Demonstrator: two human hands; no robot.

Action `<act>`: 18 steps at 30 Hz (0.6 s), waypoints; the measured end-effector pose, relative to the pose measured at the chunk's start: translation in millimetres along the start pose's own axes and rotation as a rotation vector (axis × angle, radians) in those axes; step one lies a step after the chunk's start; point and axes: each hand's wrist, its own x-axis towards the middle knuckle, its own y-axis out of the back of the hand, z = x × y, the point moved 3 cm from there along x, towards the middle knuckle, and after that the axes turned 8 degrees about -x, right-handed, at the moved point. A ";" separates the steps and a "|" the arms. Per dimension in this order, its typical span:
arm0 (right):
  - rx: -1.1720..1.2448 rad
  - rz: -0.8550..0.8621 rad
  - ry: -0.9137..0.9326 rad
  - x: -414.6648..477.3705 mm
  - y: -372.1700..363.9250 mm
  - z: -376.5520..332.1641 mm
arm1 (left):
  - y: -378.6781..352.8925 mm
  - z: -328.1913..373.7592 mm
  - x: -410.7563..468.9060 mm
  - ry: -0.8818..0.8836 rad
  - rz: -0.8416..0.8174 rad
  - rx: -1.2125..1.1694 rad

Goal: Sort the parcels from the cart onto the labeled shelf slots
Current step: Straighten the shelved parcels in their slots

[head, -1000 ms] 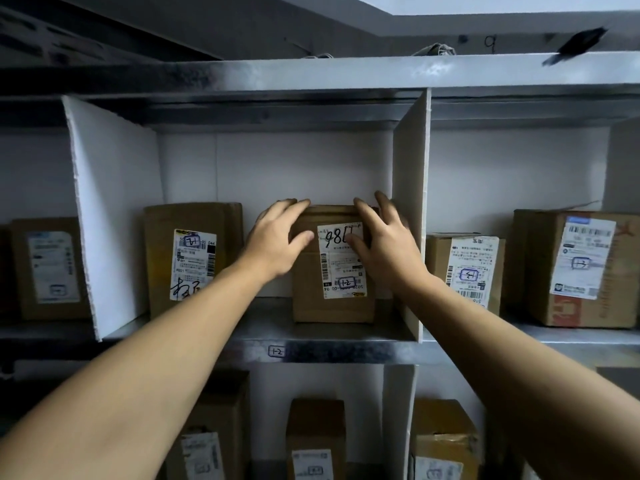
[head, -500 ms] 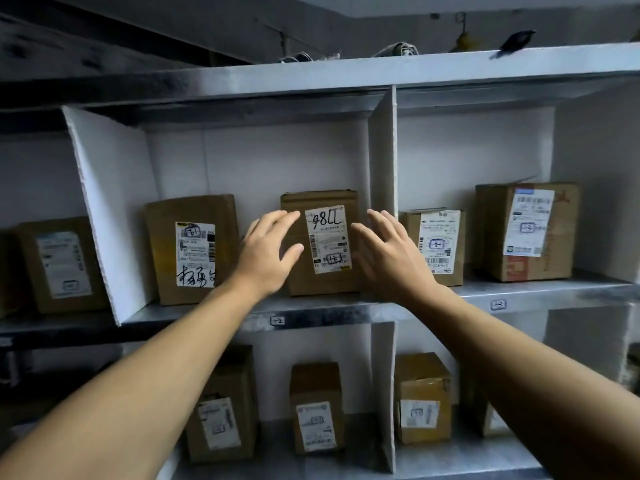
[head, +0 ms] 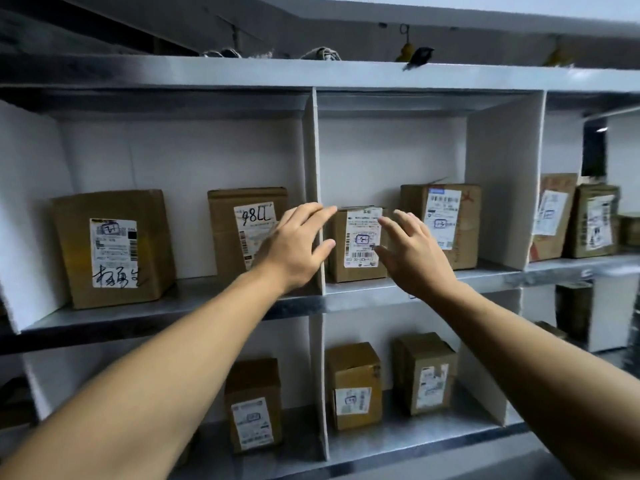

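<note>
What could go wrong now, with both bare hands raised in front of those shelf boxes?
The left hand is spread right in front of the thin white divider; a bump might shift it. The small parcel stands near the shelf edge, so the right hand could knock it off. Neither hand grips anything.

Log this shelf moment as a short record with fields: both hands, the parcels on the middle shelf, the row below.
left hand: fingers straight, holds nothing, in front of the white divider
right hand: fingers spread, holds nothing, in front of the small parcel
slot left of divider: parcel marked 98LL upright, handwritten-label parcel to its left, a gap between them
slot right of divider: small parcel, with the larger parcel to its right
row below: three parcels upright, one left of the divider, two right
</note>
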 end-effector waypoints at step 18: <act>0.203 -0.115 0.170 83.5 -49.5 77.8 | -103.4 -0.7 91.2 0.335 0.021 0.106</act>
